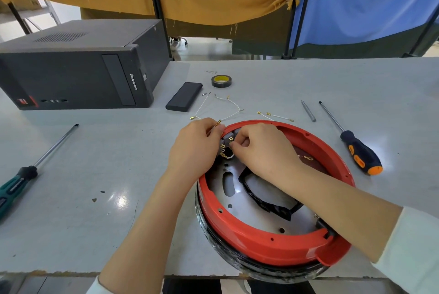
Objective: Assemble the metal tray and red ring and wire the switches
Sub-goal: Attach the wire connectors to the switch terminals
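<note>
The red ring (259,243) sits on a round black base at the table's front edge, with the metal tray (247,213) inside it. Grey switches (228,138) with brass tabs are mounted at the ring's far left wall. My left hand (194,148) pinches a white wire with a brass terminal (219,123) just outside the ring beside the switches. My right hand (259,146) reaches inside the ring and pinches a small terminal at the switch tabs. A ring-ended wire (306,157) lies inside the ring to the right.
Loose white wires (231,103) and short leads (275,116) lie behind the ring. An orange-black screwdriver (356,148), a metal rod (308,110), black tape roll (221,80), black bar (184,100), a computer case (78,68) and a green screwdriver (26,172) surround it.
</note>
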Available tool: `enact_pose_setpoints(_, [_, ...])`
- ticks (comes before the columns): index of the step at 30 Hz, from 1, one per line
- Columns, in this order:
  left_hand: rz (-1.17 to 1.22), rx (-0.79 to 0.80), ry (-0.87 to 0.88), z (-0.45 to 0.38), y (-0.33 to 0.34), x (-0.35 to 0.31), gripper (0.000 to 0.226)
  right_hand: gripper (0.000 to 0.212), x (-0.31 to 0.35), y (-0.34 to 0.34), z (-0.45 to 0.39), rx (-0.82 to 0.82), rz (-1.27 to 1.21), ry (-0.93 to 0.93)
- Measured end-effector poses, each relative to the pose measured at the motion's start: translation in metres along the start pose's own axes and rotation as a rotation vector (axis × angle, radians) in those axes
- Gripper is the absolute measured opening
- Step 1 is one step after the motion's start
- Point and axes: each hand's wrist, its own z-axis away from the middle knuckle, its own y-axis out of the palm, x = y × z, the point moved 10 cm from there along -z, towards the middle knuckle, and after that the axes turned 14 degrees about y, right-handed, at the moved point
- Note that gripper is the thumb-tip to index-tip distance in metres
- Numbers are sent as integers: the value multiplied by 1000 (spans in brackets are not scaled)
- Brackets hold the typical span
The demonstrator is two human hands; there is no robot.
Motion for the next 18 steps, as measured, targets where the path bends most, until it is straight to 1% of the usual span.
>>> enact_pose_setpoints(7, [-79, 45, 8, 2, 2, -5, 40, 19, 3, -1, 1, -6, 52, -16])
enact_pose_setpoints(9, [-79, 65, 10, 3, 1, -7, 36, 25, 2, -7, 2, -25, 18, -14])
enact_pose_setpoints(11, [-101, 48, 2, 5, -6, -6, 29, 22, -2, -16, 2, -42, -109, 11])
enact_pose_setpoints(13, [-145, -5, 37, 5, -20, -11, 34, 13, -3, -25, 1, -26, -290, 11])
enact_pose_setpoints(16, [-112, -58, 199, 4, -36, -36, 33, 4, 5, -38, 0, 49, -558, -17])
enact_pose_setpoints(18, [-47, -71, 285, 7, -43, -54, 33, 3, 14, -47, 4, 101, -688, -50])
